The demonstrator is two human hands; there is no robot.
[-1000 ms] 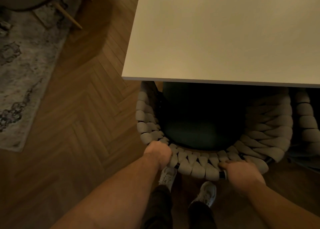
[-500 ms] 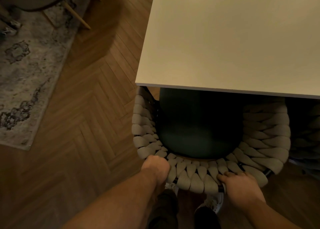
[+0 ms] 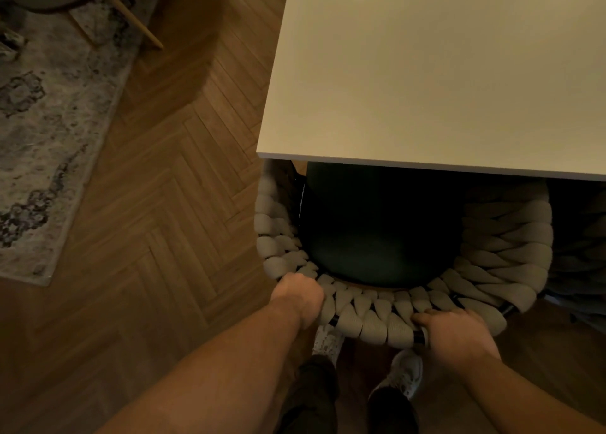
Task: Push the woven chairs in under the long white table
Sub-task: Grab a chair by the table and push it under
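Head view, looking down. Left hand (image 3: 300, 297) and right hand (image 3: 455, 332) each curl over the near back rim of the chair (image 3: 370, 323), well apart, grasping the woven rope. Judged: rope soft and grippy, the frame under it stiff; moderate weight, so it should slide on the wood floor (image 3: 157, 237) if pushed evenly. The rim looks like the sound hold. The chair faces the far side, its front-to-back axis running near to far, roughly square to the table edge. The dark seat (image 3: 377, 230) sits partly under the table (image 3: 442, 73), with the back outside. A second chair (image 3: 583, 237) stands just to the right.
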